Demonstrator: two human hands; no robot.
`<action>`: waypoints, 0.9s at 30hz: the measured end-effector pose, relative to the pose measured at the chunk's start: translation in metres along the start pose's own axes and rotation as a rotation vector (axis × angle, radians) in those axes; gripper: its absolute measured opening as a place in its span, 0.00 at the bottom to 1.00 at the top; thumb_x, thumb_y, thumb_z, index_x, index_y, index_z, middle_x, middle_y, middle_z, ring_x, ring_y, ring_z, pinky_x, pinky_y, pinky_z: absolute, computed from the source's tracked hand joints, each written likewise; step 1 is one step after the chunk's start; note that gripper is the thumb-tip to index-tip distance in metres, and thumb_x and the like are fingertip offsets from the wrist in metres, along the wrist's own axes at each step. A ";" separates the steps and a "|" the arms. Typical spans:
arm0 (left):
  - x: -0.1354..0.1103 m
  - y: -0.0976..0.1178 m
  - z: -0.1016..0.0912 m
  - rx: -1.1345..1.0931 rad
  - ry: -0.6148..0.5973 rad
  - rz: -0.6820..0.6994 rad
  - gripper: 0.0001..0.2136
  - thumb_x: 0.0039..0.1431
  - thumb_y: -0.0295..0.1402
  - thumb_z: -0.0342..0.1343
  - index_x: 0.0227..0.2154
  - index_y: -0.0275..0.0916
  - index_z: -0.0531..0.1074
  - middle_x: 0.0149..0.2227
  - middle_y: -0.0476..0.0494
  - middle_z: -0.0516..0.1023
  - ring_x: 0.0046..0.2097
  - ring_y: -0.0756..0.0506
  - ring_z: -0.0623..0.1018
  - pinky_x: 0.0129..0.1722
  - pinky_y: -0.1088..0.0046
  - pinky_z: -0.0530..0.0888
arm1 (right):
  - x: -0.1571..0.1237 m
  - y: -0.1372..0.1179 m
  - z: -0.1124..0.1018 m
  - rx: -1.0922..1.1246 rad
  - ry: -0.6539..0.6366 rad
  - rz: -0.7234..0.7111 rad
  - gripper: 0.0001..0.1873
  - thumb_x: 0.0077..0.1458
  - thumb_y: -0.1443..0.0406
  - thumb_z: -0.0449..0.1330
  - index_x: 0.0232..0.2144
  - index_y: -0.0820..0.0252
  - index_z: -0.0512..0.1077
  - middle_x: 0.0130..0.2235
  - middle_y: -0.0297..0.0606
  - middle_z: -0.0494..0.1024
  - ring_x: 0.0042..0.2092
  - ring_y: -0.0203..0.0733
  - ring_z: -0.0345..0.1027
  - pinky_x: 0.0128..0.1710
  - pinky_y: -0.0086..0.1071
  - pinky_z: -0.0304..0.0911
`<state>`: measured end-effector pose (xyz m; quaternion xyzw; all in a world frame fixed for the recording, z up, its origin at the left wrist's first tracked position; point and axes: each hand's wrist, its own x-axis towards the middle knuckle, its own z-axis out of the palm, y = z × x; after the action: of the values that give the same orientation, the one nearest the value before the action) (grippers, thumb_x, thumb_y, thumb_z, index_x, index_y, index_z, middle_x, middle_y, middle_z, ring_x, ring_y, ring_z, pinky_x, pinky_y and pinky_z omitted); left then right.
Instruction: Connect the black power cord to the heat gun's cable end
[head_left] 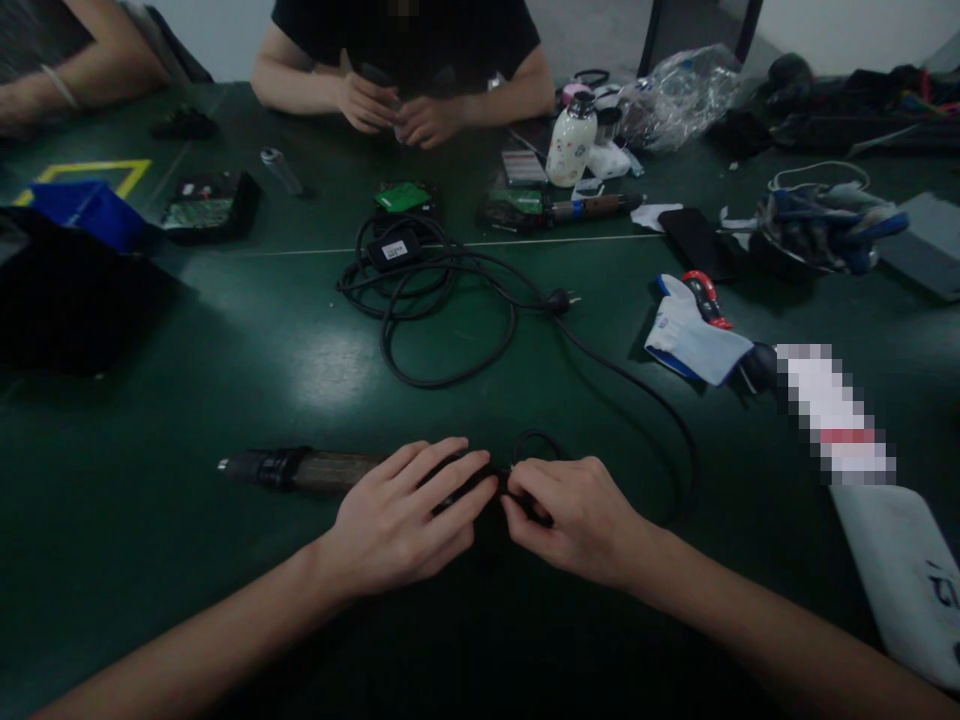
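Observation:
An electric screwdriver (330, 470) lies on its side on the green table, its metal tip pointing left. My left hand (412, 510) rests over the rear of its body, fingers draped across it and holding it down. At the tool's right end my right hand (574, 510) is closed in a pinch on the black cable (536, 435) where it meets the tool. The fingers partly hide the connector there. From my right hand the cable curves up to a loose coil with a black adapter (396, 250) and a two-pin plug (559, 301).
A glove (694, 335) with red-handled pliers (706, 298) lies on the right, near a white case (900, 570). Farther back are a phone (697, 243), a floral bottle (572, 140), another screwdriver (592, 208) and circuit boards. Another person's hands (397, 112) are across the table.

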<state>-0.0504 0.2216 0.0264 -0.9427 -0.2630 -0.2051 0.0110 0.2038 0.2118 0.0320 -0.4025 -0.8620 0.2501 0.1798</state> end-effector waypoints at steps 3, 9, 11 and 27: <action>-0.001 0.000 0.001 0.008 0.018 -0.041 0.17 0.64 0.31 0.61 0.56 0.38 0.76 0.61 0.40 0.77 0.61 0.36 0.76 0.54 0.57 0.76 | 0.001 -0.001 -0.001 -0.005 -0.003 0.001 0.06 0.67 0.65 0.56 0.35 0.58 0.68 0.30 0.30 0.74 0.27 0.32 0.65 0.27 0.29 0.52; -0.001 0.000 0.000 0.004 -0.013 -0.001 0.19 0.65 0.34 0.61 0.57 0.40 0.75 0.62 0.41 0.76 0.62 0.35 0.75 0.54 0.56 0.76 | 0.001 0.000 -0.002 0.007 0.007 -0.005 0.06 0.67 0.66 0.56 0.34 0.58 0.67 0.29 0.30 0.74 0.27 0.32 0.64 0.27 0.28 0.52; -0.001 0.000 0.001 0.013 -0.007 -0.030 0.18 0.64 0.32 0.61 0.56 0.39 0.76 0.62 0.41 0.77 0.62 0.36 0.76 0.54 0.57 0.76 | 0.000 0.000 -0.001 0.010 0.004 -0.007 0.06 0.67 0.65 0.57 0.34 0.58 0.68 0.29 0.30 0.74 0.26 0.32 0.64 0.27 0.28 0.52; -0.002 0.000 0.003 0.017 -0.016 -0.010 0.20 0.63 0.34 0.62 0.58 0.41 0.75 0.62 0.41 0.77 0.62 0.35 0.76 0.54 0.56 0.76 | 0.001 -0.002 -0.001 -0.003 0.011 -0.003 0.06 0.66 0.66 0.56 0.34 0.58 0.67 0.30 0.31 0.74 0.27 0.32 0.64 0.27 0.28 0.52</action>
<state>-0.0512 0.2208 0.0231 -0.9429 -0.2694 -0.1951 0.0159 0.2031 0.2117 0.0340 -0.4027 -0.8621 0.2462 0.1845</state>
